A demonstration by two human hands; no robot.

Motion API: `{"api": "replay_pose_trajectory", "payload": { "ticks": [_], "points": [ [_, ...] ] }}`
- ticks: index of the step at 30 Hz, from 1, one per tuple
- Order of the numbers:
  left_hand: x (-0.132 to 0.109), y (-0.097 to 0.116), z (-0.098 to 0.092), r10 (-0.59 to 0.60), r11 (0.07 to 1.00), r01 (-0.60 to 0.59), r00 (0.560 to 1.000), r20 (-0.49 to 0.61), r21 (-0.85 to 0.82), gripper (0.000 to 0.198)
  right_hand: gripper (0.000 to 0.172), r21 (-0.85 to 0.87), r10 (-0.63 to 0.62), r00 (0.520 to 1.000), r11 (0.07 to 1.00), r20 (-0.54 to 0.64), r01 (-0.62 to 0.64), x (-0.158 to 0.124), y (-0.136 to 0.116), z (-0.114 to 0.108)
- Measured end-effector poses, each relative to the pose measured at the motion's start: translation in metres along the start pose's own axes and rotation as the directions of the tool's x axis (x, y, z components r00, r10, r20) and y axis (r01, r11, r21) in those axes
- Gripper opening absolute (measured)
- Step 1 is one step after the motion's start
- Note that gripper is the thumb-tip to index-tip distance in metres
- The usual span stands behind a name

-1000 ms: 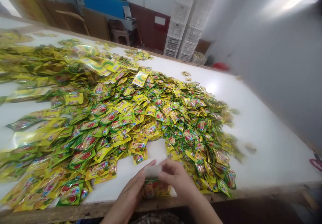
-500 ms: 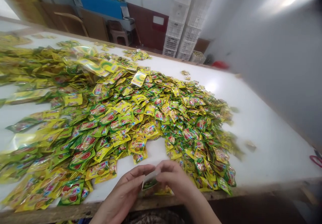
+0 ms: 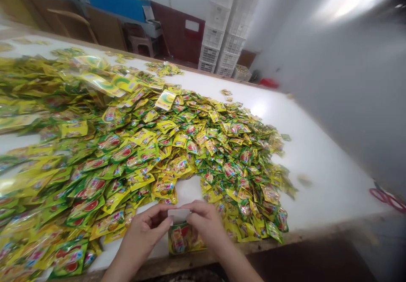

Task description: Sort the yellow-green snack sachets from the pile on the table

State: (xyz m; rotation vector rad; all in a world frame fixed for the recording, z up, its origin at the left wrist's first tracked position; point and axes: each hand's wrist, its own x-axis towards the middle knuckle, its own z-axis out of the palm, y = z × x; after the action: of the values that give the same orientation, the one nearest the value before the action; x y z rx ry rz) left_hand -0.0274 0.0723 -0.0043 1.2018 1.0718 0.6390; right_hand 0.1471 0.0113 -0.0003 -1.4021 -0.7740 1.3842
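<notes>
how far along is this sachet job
Early, it seems. Done: only the small stack of sachets at the table's near edge looks gathered. In hand: the left hand and right hand pinch a white strip at that stack's top. Still to do: the big loose heap of yellow-green sachets spread across the white table.

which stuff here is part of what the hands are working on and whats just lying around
Part of the job: left hand, right hand, pale strip pinched between them, sachets below it, sachet heap.
Lying about: white crates, red-handled scissors, plastic stool.
</notes>
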Motion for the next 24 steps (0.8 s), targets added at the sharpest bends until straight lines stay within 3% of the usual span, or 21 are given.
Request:
{"api": "replay_pose_trajectory", "payload": {
  "ticks": [3, 7, 9, 13, 19, 24],
  "points": [
    [0.009, -0.003, -0.007, 0.029, 0.997, -0.026, 0.999, -0.038, 0.068, 0.025, 0.024, -0.113, -0.198, 0.980, 0.973, 0.027, 0.200, 0.001, -0.002, -0.001],
    [0.003, -0.004, -0.004, 0.030, 0.992, -0.031, 0.999, 0.010, 0.120, 0.026, 0.034, 0.007, -0.044, 0.999, 0.999, 0.020, 0.044, 0.002, 0.001, -0.004],
    [-0.002, -0.003, 0.002, 0.021, 0.995, -0.018, 0.999, -0.031, 0.097, 0.029, 0.038, 0.043, 0.010, 1.000, 0.999, -0.006, -0.010, 0.004, 0.003, -0.004],
    [-0.004, 0.001, 0.011, 0.059, 0.995, -0.050, 0.994, -0.097, 0.089, 0.030, 0.035, 0.012, -0.003, 0.998, 1.000, -0.056, 0.004, 0.004, 0.004, -0.002],
    [-0.001, 0.004, 0.007, 0.241, 0.952, -0.249, 0.968, 0.068, 0.179, 0.014, 0.019, -0.065, -0.136, 0.988, 0.989, -0.071, 0.132, 0.002, 0.001, -0.007],
    [-0.003, 0.003, 0.003, 0.276, 0.942, -0.294, 0.953, 0.127, 0.163, 0.013, 0.019, -0.103, -0.072, 0.997, 0.992, 0.015, 0.074, 0.005, -0.006, -0.009]
  ]
}}
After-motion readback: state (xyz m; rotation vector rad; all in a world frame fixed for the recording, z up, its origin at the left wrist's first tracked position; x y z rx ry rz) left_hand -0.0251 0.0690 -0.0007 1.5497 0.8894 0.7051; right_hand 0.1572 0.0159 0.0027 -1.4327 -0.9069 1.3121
